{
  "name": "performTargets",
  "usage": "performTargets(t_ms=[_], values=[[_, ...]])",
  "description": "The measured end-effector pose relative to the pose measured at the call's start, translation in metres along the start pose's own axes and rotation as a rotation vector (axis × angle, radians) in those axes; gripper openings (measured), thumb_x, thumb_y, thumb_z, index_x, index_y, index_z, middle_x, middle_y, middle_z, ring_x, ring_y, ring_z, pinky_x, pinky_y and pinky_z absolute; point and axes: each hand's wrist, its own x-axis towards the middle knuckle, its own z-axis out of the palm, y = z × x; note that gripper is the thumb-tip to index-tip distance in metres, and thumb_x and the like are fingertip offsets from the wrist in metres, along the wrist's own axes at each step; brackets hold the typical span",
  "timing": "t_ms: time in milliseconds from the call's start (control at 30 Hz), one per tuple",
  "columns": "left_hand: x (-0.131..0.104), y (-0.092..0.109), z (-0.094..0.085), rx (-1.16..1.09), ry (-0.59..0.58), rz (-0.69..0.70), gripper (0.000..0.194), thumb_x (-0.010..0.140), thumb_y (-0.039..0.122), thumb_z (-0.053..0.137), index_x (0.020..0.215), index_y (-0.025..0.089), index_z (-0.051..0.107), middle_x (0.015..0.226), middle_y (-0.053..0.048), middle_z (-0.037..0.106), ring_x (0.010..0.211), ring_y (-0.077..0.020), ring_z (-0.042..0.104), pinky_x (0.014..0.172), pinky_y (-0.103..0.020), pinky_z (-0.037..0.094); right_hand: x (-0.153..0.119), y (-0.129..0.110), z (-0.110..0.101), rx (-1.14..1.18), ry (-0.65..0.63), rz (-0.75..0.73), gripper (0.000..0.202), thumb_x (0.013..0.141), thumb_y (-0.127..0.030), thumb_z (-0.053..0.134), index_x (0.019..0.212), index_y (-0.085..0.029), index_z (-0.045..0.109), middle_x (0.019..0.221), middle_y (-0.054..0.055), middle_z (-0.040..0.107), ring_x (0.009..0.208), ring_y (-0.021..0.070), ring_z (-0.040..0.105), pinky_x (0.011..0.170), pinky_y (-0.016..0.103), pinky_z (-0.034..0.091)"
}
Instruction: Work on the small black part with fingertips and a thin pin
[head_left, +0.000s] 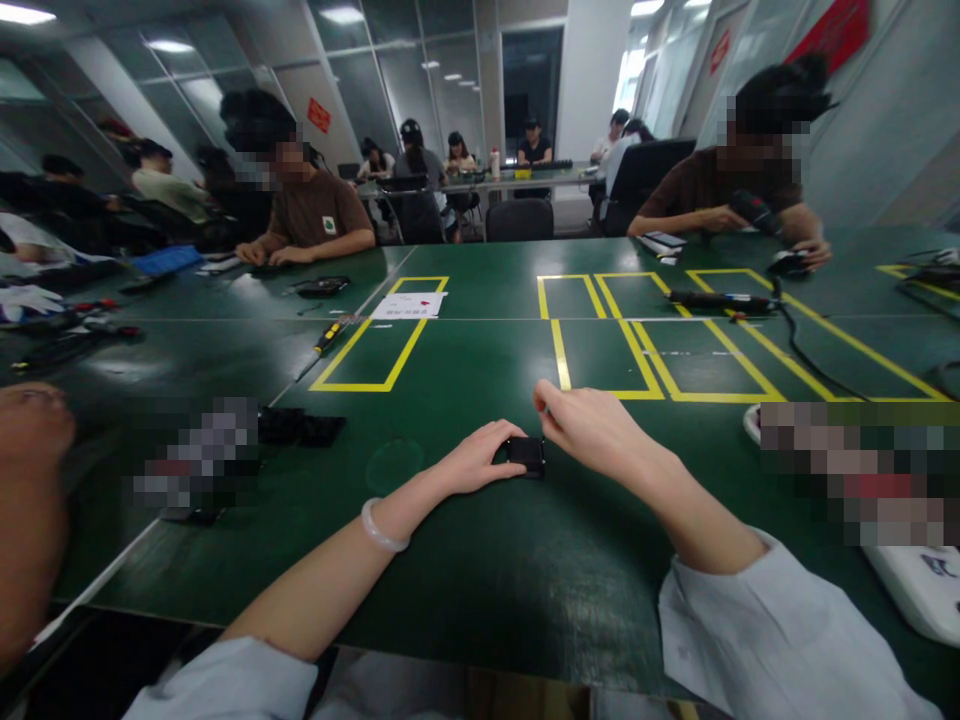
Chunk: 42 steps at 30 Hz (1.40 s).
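Left hand [477, 459] is pinching a little black box [526, 457] on the green worktop [480, 580]. Right hand [592, 422] is curled just beside that box, can't tell if it's gripping anything.

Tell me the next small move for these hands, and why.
Probably settle the right hand against the small black box's right edge: the left hand holds its left side, while the right is curled beside that uncovered edge, contact unclear.
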Motion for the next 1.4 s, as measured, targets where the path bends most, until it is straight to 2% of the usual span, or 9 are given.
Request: performTargets(t_ms=[133, 400, 633, 867, 1067, 1267, 1400], values=[[0.0001, -0.0004, 0.0001, 0.003, -0.005, 0.002, 0.036, 0.086, 0.041, 0.059, 0.115, 0.021, 0.053, 0.109, -0.007, 0.058, 0.1, -0.0228, 0.054, 0.088, -0.035, 0.042, 0.0026, 0.0004, 0.0035, -0.064, -0.008, 0.026, 0.025, 0.095, -0.035, 0.034, 0.098, -0.019, 0.052, 0.077, 0.006, 0.069, 0.07, 0.0211, 0.066, 0.051, 0.027, 0.022], [0.0004, 0.0022, -0.0008, 0.001, -0.005, -0.01, 0.036, 0.086, 0.042, 0.059, 0.115, 0.021, 0.054, 0.108, -0.007, 0.058, 0.099, -0.0229, 0.055, 0.087, -0.035, 0.042, 0.0008, 0.0038, -0.0008, -0.047, -0.029, -0.031, 0.024, 0.096, -0.03, 0.03, 0.098, -0.02, 0.051, 0.072, 0.004, 0.068, 0.065, 0.0193, 0.065, 0.05, 0.026, 0.021], [0.0007, 0.0031, -0.002, 0.015, -0.009, -0.005, 0.036, 0.086, 0.042, 0.059, 0.114, 0.021, 0.053, 0.107, -0.007, 0.058, 0.098, -0.0228, 0.055, 0.087, -0.036, 0.043, 0.0042, -0.0006, 0.0018, -0.071, -0.028, 0.071, 0.029, 0.097, -0.037, 0.03, 0.101, -0.018, 0.051, 0.076, 0.007, 0.069, 0.071, 0.0213, 0.066, 0.053, 0.026, 0.027], [0.0008, 0.0029, -0.0017, 0.004, -0.008, 0.004, 0.036, 0.086, 0.041, 0.059, 0.115, 0.021, 0.054, 0.109, -0.006, 0.058, 0.099, -0.022, 0.054, 0.088, -0.034, 0.042, 0.0007, 0.0002, -0.0012, 0.039, -0.024, 0.008, 0.02, 0.094, -0.026, 0.032, 0.105, -0.019, 0.048, 0.081, 0.004, 0.069, 0.069, 0.0181, 0.065, 0.053, 0.026, 0.025], [0.0004, 0.0014, -0.0008, 0.011, -0.005, -0.005, 0.036, 0.086, 0.042, 0.059, 0.114, 0.021, 0.053, 0.108, -0.007, 0.058, 0.099, -0.0227, 0.054, 0.087, -0.035, 0.042, 0.0033, 0.0004, 0.0011, -0.045, -0.04, 0.065, 0.027, 0.096, -0.037, 0.031, 0.103, -0.018, 0.05, 0.08, 0.007, 0.069, 0.071, 0.0207, 0.065, 0.054, 0.026, 0.026], [0.0006, 0.0022, -0.0017, -0.003, -0.012, -0.001, 0.036, 0.086, 0.042, 0.059, 0.115, 0.021, 0.053, 0.109, -0.007, 0.058, 0.101, -0.0234, 0.054, 0.088, -0.036, 0.042, 0.0002, 0.0021, -0.0021, 0.055, -0.038, -0.005, 0.019, 0.094, -0.026, 0.034, 0.106, -0.019, 0.046, 0.081, 0.004, 0.069, 0.068, 0.0171, 0.064, 0.054, 0.025, 0.026], [0.0008, 0.0023, -0.0015, -0.009, -0.008, -0.001, 0.037, 0.086, 0.042, 0.059, 0.115, 0.021, 0.053, 0.11, -0.007, 0.058, 0.102, -0.0229, 0.054, 0.09, -0.036, 0.042, 0.0012, 0.0002, -0.0006, 0.018, -0.017, 0.053, 0.021, 0.095, -0.032, 0.034, 0.104, -0.019, 0.048, 0.082, 0.005, 0.069, 0.071, 0.0187, 0.065, 0.054, 0.026, 0.028]])
